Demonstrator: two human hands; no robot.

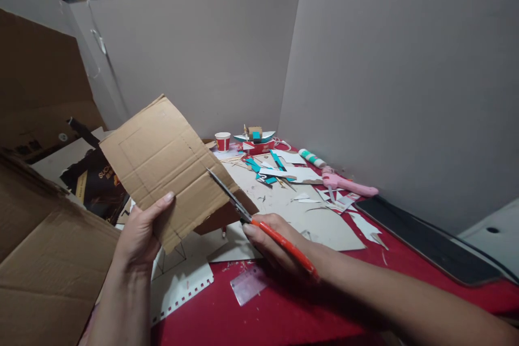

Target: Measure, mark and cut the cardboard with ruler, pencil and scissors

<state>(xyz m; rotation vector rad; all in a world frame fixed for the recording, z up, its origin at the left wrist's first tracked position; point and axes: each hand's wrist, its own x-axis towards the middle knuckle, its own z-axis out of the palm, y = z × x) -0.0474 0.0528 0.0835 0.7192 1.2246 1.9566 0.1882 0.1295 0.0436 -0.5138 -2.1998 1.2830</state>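
Observation:
My left hand (140, 232) grips the near edge of a brown corrugated cardboard sheet (162, 159), held tilted above the table with pencil lines drawn on it. My right hand (271, 240) holds orange-handled scissors (251, 216); their blades point up and left and bite into the right edge of the cardboard. Under the hands lie white card pieces (308, 216) and a clear plastic ruler (248, 283) on the red table (243, 319).
A big cardboard box (44, 259) fills the left. Farther back are a red paper cup (222, 141), a small paper boat model (256, 139), teal and white scraps (275, 170), a glue stick (312, 158) and a pink tool (348, 184). A dark flat board (421, 238) lies at the right. Grey partition walls close off the back and right.

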